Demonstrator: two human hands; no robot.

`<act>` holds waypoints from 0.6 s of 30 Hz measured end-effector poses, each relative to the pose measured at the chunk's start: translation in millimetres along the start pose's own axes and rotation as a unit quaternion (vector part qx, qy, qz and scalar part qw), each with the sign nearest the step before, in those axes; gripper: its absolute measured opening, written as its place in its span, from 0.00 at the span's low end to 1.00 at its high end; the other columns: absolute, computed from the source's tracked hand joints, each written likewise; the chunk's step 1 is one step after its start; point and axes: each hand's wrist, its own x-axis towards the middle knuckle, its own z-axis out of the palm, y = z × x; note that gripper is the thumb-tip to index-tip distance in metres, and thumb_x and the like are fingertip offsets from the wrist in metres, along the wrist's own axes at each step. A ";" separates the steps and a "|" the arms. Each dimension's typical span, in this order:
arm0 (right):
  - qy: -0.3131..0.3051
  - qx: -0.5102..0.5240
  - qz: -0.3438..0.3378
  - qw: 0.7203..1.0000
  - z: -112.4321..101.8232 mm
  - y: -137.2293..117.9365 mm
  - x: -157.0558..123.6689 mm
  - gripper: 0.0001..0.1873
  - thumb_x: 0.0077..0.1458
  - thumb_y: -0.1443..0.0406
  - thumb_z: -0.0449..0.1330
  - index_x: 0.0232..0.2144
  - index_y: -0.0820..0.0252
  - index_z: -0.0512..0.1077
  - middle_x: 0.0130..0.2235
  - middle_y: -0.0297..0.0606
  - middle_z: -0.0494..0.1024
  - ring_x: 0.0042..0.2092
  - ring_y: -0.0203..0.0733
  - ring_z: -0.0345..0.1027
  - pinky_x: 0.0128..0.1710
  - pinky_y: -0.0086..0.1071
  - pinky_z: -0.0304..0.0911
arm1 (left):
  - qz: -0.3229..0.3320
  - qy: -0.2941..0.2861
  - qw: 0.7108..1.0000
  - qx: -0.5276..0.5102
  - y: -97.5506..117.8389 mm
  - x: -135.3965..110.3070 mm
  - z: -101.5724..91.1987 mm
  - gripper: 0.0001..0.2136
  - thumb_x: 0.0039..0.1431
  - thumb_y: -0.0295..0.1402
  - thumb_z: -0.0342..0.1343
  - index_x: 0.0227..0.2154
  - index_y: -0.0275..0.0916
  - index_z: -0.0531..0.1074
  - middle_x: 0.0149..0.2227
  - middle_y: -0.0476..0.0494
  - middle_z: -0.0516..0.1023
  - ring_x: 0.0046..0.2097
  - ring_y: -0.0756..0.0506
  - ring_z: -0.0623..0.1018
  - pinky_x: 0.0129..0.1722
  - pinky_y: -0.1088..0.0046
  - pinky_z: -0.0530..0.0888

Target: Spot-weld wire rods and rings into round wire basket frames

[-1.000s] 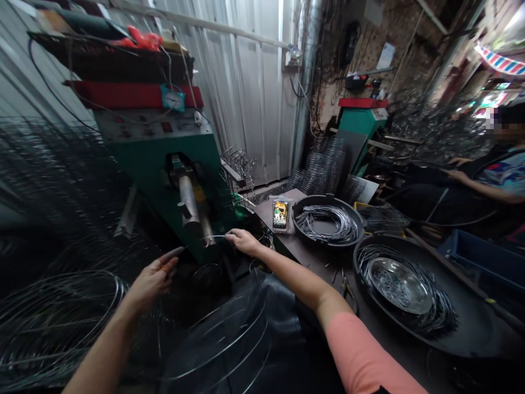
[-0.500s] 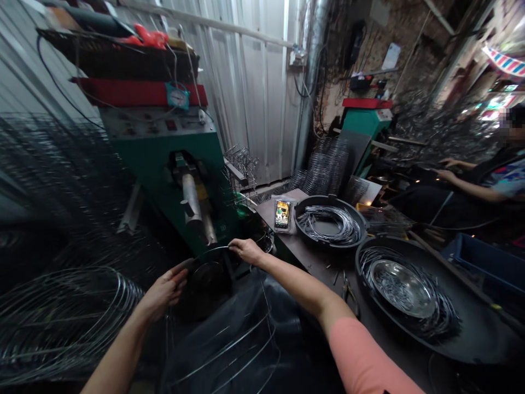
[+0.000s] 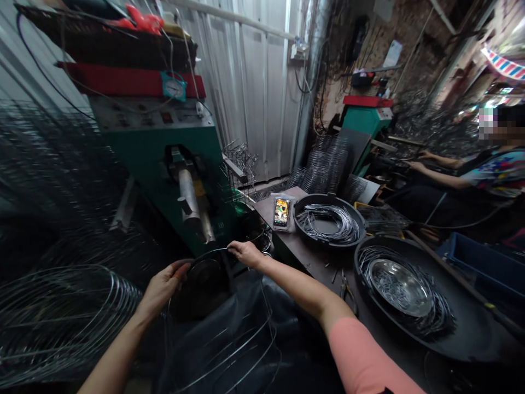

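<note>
My left hand and my right hand each pinch one side of a thin wire ring. The ring arcs between them over a dark round die, just below the steel ram of a green press machine. Both hands have their fingers closed on the wire. More wire hoops lie low in front of me, over dark plastic sheeting.
A stack of wire hoops lies at my left. On the bench to the right sit a phone, a black pan of bent wires and a larger pan holding a steel bowl. Another person works at far right.
Both hands have brought the wire ring down from the ram's tip onto the round die. My left hand has closed and moved right, toward the die.
</note>
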 end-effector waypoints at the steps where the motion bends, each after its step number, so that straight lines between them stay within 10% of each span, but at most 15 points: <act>1: -0.002 -0.021 -0.003 1.000 -0.3 -0.8 -0.4 0.11 0.58 0.63 0.53 0.42 0.53 0.71 0.29 0.31 0.74 0.31 0.35 0.67 0.31 0.24 0.56 | 0.016 0.001 1.000 0.014 1.0 1.2 0.2 0.20 0.40 0.47 0.58 0.35 0.41 0.75 0.25 0.48 0.75 0.27 0.47 0.73 0.26 0.74 0.69; 9: -0.068 -0.197 -0.076 0.975 -7.5 -13.1 9.4 0.17 0.60 0.59 0.49 0.52 0.46 0.64 0.38 0.35 0.71 0.34 0.36 0.67 0.29 0.25 0.57 | 0.092 -0.067 0.993 0.033 2.3 10.4 -0.6 0.24 0.40 0.49 0.57 0.38 0.40 0.75 0.40 0.42 0.78 0.44 0.40 0.74 0.48 0.64 0.66; 18: -0.131 -0.307 -0.080 0.939 -10.1 -22.0 14.2 0.18 0.61 0.66 0.43 0.52 0.51 0.61 0.41 0.40 0.72 0.39 0.41 0.69 0.34 0.29 0.60 | 0.030 -0.098 0.994 0.042 4.8 14.7 -6.4 0.31 0.52 0.51 0.45 0.51 0.31 0.65 0.27 0.46 0.74 0.24 0.48 0.70 0.24 0.72 0.68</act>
